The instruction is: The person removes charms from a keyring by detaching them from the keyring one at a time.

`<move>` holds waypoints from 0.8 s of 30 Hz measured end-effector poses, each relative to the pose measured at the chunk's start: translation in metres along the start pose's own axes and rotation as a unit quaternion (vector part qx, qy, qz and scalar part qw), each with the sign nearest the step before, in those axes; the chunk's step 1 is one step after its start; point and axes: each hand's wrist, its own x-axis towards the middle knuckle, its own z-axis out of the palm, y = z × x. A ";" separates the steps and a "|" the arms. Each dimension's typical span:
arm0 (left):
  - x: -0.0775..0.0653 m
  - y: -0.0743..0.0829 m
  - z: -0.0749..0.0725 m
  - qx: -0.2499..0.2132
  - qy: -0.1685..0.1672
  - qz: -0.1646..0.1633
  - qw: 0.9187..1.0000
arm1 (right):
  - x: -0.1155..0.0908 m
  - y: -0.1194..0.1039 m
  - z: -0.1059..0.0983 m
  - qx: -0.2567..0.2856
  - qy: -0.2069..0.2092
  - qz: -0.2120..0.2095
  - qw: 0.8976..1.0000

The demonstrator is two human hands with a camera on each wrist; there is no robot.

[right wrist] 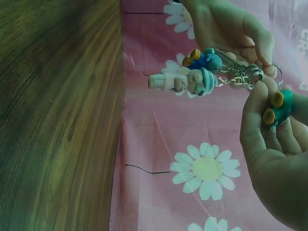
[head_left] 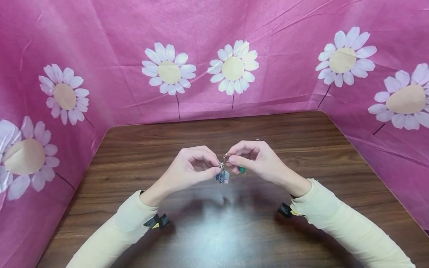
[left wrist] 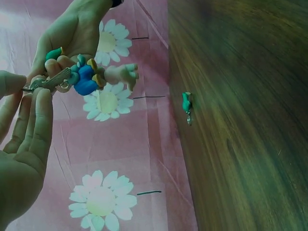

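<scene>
Above the table, my two hands hold a bunch of keys and charms between them. My left hand (head_left: 189, 167) pinches the bunch at its metal rings (right wrist: 255, 74) with thumb and fingertips. My right hand (head_left: 259, 160) pinches the thin key ring (head_left: 226, 158), and a green figurine charm (right wrist: 281, 107) with orange feet lies against its fingers. From the rings hang a key (left wrist: 58, 79), a blue figurine charm (left wrist: 85, 82) and a pale figurine charm (right wrist: 185, 82) on a short chain. Fingers partly hide the rings in the head view.
Another green charm (left wrist: 186, 102) with a short chain lies on the brown wooden table (head_left: 214, 230); the right hand mostly hides it in the head view. A pink cloth (head_left: 117, 37) with white daisies stands round the back and sides. Small black devices (head_left: 157, 221) sit at both cuffs.
</scene>
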 end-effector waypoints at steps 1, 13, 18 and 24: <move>0.000 -0.001 0.000 0.004 -0.002 0.000 1.000 | 0.000 0.001 0.000 0.000 0.001 -0.001 1.000; 0.004 -0.003 0.002 0.061 0.019 -0.011 0.998 | 0.004 0.009 0.004 -0.006 -0.004 0.007 1.000; 0.004 -0.002 0.003 0.087 0.033 0.001 0.996 | 0.002 0.012 0.003 0.009 -0.009 0.008 1.000; 0.004 -0.002 0.007 0.100 0.048 0.013 0.994 | 0.002 0.014 0.005 0.001 -0.020 -0.006 1.000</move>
